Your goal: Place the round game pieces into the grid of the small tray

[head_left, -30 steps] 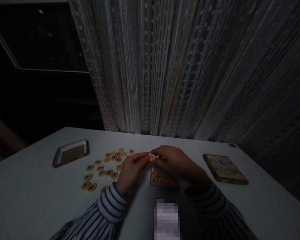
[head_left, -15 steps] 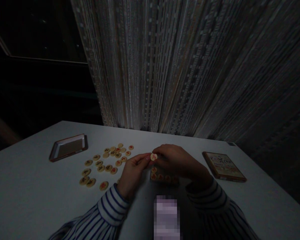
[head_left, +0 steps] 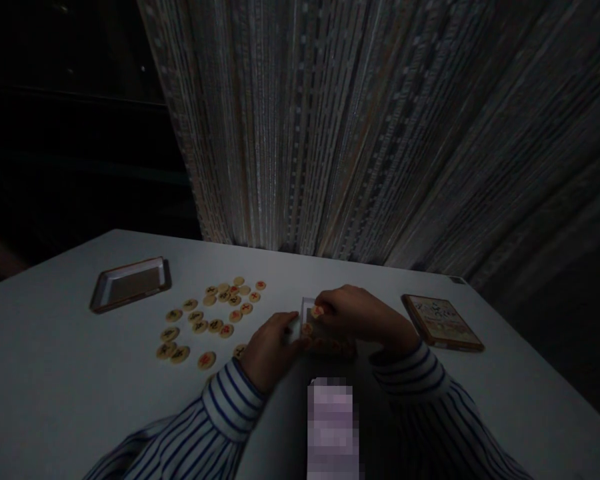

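Observation:
My right hand (head_left: pixel 367 319) pinches a round wooden Chinese chess piece (head_left: pixel 317 311) with a red character on its face. It is over the left part of a small box (head_left: pixel 304 308), much of which the hand hides. Several red-marked pieces line the box's near side, and one more sits at its left (head_left: pixel 307 329). Beside the box's left edge, my left hand (head_left: pixel 270 350) has thumb and fingers apart, with no piece visible in it. Loose chess pieces (head_left: pixel 215 325) with red or black characters lie scattered to its left, a few of them showing blank faces.
An upturned tray-like lid (head_left: pixel 130 280) rests at the table's far left. To the right lies a flat printed box or lid (head_left: pixel 443 322). A strand curtain (head_left: pixel 310 133) hangs behind the white table (head_left: pixel 80 373). Near my body is a pixelated pinkish patch (head_left: pixel 333 427).
The red-marked piece, which was between both hands, is now in my right hand alone, lower over the box. My left hand has let go and come down beside the box.

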Tool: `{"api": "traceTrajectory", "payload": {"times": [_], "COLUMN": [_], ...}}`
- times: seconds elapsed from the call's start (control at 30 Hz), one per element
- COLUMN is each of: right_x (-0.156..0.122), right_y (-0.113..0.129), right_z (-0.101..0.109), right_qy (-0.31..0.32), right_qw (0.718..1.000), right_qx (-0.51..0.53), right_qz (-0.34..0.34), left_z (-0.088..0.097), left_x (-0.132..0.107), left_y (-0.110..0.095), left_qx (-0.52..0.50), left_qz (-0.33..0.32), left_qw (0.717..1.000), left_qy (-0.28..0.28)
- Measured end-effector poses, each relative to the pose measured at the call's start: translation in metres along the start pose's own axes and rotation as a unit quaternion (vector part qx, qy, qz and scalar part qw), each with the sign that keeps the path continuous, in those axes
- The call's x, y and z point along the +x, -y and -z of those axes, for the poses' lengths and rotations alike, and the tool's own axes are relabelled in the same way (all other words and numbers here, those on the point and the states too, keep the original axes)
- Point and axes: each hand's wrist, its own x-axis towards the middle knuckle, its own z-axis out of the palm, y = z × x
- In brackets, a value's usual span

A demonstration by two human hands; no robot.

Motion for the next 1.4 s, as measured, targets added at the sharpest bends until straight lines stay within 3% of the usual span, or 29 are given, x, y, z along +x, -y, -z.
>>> {"api": "traceTrajectory", "payload": {"times": [0.2, 0.7, 1.4], "right_x": [0.001, 0.011, 0.015], "right_y": [-0.003, -0.011, -0.012], "right_z": [-0.003, -0.025, -0.032], "right_qy": [0.029, 0.079, 0.107], "right_qw": [0.999, 0.997, 0.994], "right_qx": [0.011, -0.025, -0.014], "right_qz": [-0.008, -0.003, -0.002], "left_z": [-0.002, -0.001, -0.001], "left_x": [-0.002, -0.003, -0.002], "left_y": [0.000, 0.001, -0.002], "left_qx": [0.098, 0.127, 0.127], "left_qz": [-0.048, -0.037, -0.033], "left_qw": [0.991, 0.985, 0.983], "left_qy": [0.074, 0.111, 0.125]}}
